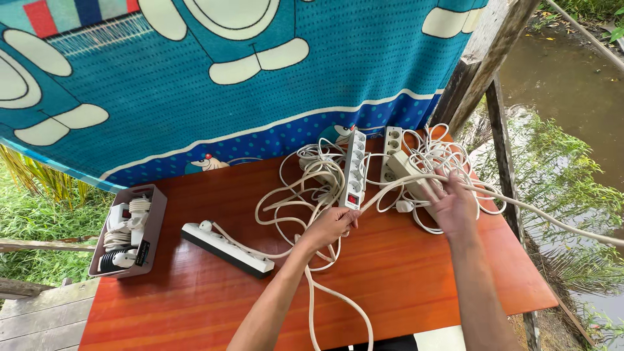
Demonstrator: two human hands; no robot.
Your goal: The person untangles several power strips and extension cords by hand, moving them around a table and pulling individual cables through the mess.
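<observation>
Cords [305, 195] are mostly a loose white tangle mid-worktop, looping round a long white power strip [354, 170] w/ a red switch at its near end. Left hand [331, 224] sits at the near edge of the tangle, fingers pinched on one cord just by that switch. Right hand [452, 207] is over a second strip [409, 177] to the right, fingers spread wide, a thick cord running across them and off the right edge. Third strip [392, 153] lies far right, a fourth [227, 248] near left w/ its cord trailing. Grey tray [156, 227] at far left already holds coiled cords & plugs. Judging by that: some sorted, most of the pile not yet untangled. Orange worktop [403, 279] otherwise bare.
</observation>
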